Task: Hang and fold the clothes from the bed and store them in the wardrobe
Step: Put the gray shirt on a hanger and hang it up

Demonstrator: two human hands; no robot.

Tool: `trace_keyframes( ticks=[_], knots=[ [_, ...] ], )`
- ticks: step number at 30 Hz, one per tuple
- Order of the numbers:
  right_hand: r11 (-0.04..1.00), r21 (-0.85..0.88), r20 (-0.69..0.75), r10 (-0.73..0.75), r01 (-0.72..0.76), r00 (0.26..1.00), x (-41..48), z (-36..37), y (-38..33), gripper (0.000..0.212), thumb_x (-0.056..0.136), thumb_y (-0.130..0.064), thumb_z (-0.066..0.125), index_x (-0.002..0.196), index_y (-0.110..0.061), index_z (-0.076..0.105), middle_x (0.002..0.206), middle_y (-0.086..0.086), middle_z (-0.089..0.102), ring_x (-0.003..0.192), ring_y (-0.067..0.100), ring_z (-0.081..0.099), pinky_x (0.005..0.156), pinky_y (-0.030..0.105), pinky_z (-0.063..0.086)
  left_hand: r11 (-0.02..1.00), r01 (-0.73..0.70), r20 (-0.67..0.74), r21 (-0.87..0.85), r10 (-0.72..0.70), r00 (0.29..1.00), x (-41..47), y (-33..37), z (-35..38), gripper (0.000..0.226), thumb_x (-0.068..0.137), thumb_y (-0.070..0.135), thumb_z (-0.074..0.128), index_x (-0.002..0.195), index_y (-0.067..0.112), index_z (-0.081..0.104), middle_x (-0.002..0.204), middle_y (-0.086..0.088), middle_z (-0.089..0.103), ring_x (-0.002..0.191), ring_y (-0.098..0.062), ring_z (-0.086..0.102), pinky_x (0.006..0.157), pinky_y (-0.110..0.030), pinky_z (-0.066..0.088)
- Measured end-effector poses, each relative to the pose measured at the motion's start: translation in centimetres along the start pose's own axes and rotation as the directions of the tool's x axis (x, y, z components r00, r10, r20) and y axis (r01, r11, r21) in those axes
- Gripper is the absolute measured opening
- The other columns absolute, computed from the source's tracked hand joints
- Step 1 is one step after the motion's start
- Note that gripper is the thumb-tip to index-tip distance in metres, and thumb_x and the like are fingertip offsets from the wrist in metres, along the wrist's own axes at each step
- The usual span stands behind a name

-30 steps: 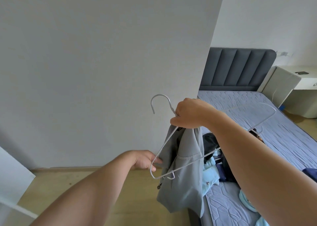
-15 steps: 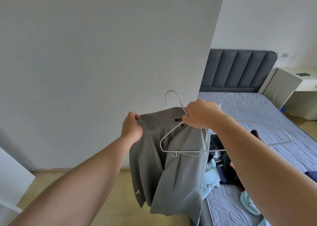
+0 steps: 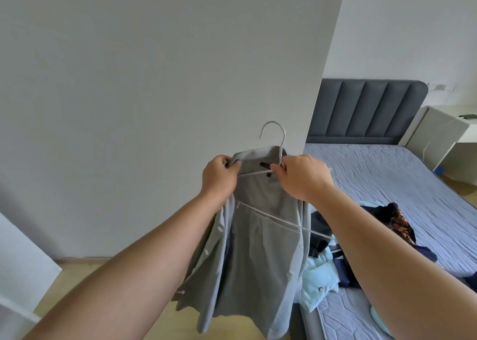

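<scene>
A pale wall fills the left and middle of the head view, with a wooden floor at its foot. To the right lies the bed, covered in a lilac quilted sheet, with a dark grey padded headboard behind it. A grey shirt is held up in the air in front of the wall, just left of the bed, hanging open with white buttons along its left edge. A heap of other clothes, light blue and dark navy among them, lies on the near part of the bed. The left hand pinches the left end of the shirt's collar. The right hand grips the neck of 1 white wire hanger, whose hook stands above the collar and whose lower bar crosses inside the shirt.
</scene>
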State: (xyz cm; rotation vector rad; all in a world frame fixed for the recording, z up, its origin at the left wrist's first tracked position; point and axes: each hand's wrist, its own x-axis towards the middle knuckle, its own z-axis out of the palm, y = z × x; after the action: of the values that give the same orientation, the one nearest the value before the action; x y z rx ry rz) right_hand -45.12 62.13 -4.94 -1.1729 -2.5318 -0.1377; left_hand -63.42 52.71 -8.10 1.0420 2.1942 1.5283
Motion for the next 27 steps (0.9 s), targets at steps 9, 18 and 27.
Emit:
trace_keyframes(
  ticks=[9, 18, 27],
  knots=[
    [0.916, 0.394, -0.329, 0.217, -0.075, 0.919, -1.3, 0.6, -1.6, 0.048, 0.105, -0.044, 0.040, 0.062, -0.026, 0.030, 0.060, -0.010, 0.038, 0.064, 0.021, 0.040, 0.054, 0.033, 0.024, 0.932, -0.356, 0.222, 0.061, 0.335, 0.916, -1.5, 2.9, -1.8, 0.032, 0.077, 0.049, 0.071, 0.106, 0.037, 0.070, 0.091, 0.022, 0.071, 0.088, 0.009, 0.063, 0.074, -0.009, 0.045],
    [0.753, 0.659, -0.415, 0.354, 0.008, 0.838, -1.9, 0.2, -2.4, 0.069, 0.100, -0.053, 0.023, 0.068, 0.000, 0.054, 0.065, 0.008, 0.054, 0.069, 0.026, 0.049, 0.062, 0.043, 0.039, 0.594, -0.663, -0.129, 0.455, 0.781, 0.611, 0.6, 6.2, -4.5, 0.023, 0.090, 0.037, 0.063, 0.102, 0.018, 0.071, 0.103, 0.001, 0.065, 0.102, -0.020, 0.059, 0.095, -0.037, 0.044],
    [0.684, 0.729, -0.316, 0.295, 0.032, 0.902, -1.9, -0.3, -2.1, 0.061, 0.098, -0.060, 0.027, 0.066, -0.018, 0.057, 0.063, -0.004, 0.057, 0.068, 0.017, 0.053, 0.060, 0.036, 0.042, 0.380, -0.772, 0.213, 0.510, 0.814, 0.541, 3.2, 5.5, -5.0, 0.055, 0.100, 0.060, 0.045, 0.068, 0.019, 0.064, 0.060, 0.008, 0.042, 0.064, -0.017, 0.039, 0.070, -0.032, 0.033]
  ],
)
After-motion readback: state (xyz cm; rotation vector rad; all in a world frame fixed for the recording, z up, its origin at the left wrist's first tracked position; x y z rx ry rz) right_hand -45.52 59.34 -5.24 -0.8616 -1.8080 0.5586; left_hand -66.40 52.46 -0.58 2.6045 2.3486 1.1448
